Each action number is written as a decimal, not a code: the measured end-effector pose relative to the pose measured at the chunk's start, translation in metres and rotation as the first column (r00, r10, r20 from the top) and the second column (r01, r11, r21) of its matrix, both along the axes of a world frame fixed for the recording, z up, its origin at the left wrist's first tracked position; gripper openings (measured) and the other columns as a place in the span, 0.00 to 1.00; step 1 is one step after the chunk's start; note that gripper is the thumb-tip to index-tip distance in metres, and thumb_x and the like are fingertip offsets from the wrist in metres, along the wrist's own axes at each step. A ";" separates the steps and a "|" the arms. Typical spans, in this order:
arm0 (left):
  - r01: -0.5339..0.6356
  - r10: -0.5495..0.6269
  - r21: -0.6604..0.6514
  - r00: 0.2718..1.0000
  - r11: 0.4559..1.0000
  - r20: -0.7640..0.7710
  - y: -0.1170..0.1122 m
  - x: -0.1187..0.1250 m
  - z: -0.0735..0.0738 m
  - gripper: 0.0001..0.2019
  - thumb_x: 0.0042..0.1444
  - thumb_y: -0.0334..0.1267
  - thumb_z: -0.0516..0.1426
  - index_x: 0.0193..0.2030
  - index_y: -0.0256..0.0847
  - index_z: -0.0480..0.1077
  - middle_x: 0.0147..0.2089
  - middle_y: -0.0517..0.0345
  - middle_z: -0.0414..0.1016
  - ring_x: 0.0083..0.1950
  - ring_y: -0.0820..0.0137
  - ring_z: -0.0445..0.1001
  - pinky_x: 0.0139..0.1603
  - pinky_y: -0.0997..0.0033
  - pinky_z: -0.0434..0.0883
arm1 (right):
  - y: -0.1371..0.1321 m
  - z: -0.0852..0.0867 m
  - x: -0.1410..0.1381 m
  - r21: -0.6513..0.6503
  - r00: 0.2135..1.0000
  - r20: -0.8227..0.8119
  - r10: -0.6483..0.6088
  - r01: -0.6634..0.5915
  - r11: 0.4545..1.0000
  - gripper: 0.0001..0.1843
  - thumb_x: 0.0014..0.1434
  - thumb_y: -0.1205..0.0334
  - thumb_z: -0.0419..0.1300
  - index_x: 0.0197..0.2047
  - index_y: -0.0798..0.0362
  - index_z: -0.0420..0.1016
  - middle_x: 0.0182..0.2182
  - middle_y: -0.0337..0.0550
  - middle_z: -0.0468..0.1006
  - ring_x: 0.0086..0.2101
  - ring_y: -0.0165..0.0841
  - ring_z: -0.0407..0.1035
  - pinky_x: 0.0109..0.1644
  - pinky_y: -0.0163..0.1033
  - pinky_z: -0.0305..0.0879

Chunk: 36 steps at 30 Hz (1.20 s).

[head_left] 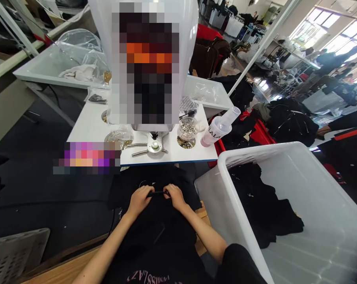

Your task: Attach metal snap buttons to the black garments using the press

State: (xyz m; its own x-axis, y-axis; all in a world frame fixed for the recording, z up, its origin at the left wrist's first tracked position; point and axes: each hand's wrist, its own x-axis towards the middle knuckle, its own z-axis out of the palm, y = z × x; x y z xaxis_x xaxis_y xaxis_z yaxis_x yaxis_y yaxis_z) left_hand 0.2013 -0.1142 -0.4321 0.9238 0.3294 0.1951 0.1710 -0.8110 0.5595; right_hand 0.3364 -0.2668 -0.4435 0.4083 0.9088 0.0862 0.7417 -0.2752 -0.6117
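Both grips are pressed together on one short stretch of a black garment (157, 225). The left hand (139, 200) and the right hand (176, 196) each pinch its folded edge between thumb and fingers. They sit close together, so the strip between them is drawn straight and taut, probably to keep that edge flat and easy to pick out against the rest of the dark cloth. The garment lies bunched in the person's lap, just below the near edge of the white table (86, 128). That puts the held edge directly in front of the round metal die (154, 146) under the tall white machine (142, 127) at the middle of that edge. A clear cup (187, 128) of small metal fasteners stands just beside the die, toward the near right corner and likely within the right hand's easy reach. Off that corner, at the person's right side, an open white bin (287, 156) holds more black cloth (262, 207).
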 end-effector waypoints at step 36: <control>0.212 -0.234 0.246 0.970 0.946 0.060 -0.044 -0.046 0.049 0.20 0.56 0.27 0.56 0.54 0.45 0.67 0.41 0.56 0.69 0.40 0.68 0.68 0.43 0.66 0.63 | -0.014 0.152 0.060 0.294 0.920 0.045 -0.389 0.360 0.886 0.13 0.63 0.64 0.50 0.48 0.52 0.71 0.41 0.47 0.74 0.43 0.37 0.67 0.50 0.44 0.64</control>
State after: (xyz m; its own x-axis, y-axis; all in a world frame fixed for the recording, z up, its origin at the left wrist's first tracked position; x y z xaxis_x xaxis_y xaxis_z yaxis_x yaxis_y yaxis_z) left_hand 0.1553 -0.1580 -0.3835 0.9441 0.0517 0.3254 -0.0704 -0.9332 0.3524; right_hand 0.3964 -0.2803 -0.2919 0.6896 0.6240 0.3676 0.6778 -0.3771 -0.6312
